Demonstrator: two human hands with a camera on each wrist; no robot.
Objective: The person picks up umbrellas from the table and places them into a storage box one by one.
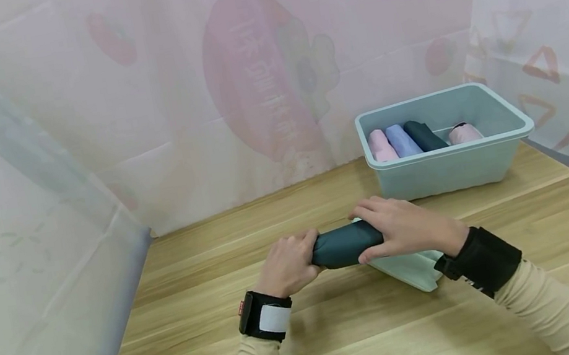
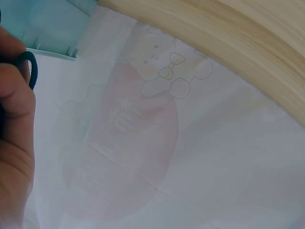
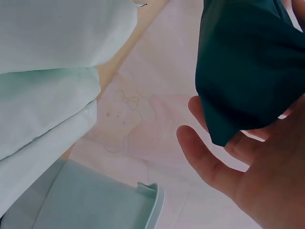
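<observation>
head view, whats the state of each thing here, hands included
dark roll: rolled up, held at both ends above the table
left hand: grips the roll's left end
right hand: curled over the roll's right end
bin: open, upright, four rolls side by side inside
pale cloth: folded, flat on the table under the right hand

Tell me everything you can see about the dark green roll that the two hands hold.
The dark green roll looks like soft cloth rolled into a short, thick cylinder. It lies about level, just above the wooden table, in front of the light blue bin. The left hand grips its left end and the right hand covers its right end. A folded pale green cloth lies under it.
</observation>
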